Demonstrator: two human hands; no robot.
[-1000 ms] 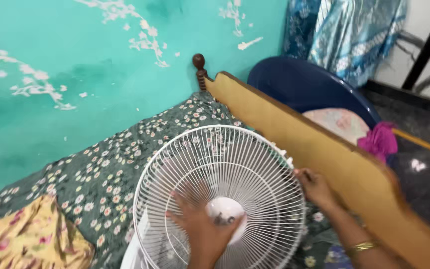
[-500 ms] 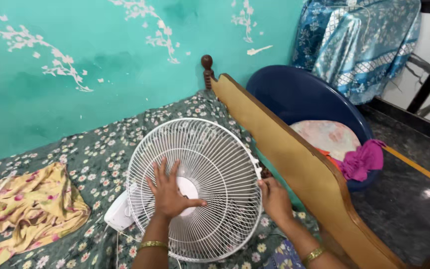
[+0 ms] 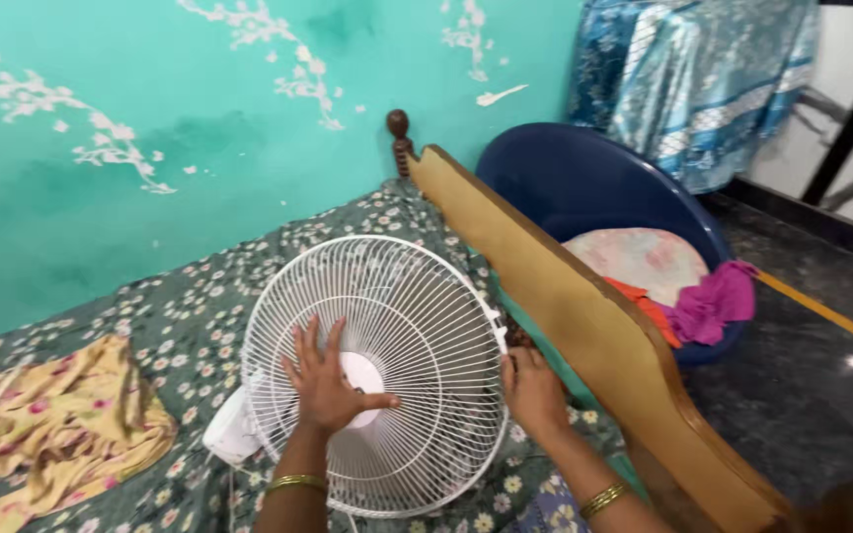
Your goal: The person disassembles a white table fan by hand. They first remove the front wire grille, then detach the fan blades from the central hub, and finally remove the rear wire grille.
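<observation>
Fan [image 3: 377, 375] lies face-up on flowered bedsheet [image 3: 180, 336], w/ wooden footboard [image 3: 565, 296] at its 3 o'clock. Left hand [image 3: 333, 380] flat, fingers spread, pressing grille near hub. Right hand [image 3: 533, 390] curled on rim at 3 o'clock, prob. at a clip. Step looks like: working front guard loose. Next calls for steady press + prying at rim.

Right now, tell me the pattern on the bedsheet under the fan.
Dark green bedsheet with small white flowers, clearest in the head view.
</observation>
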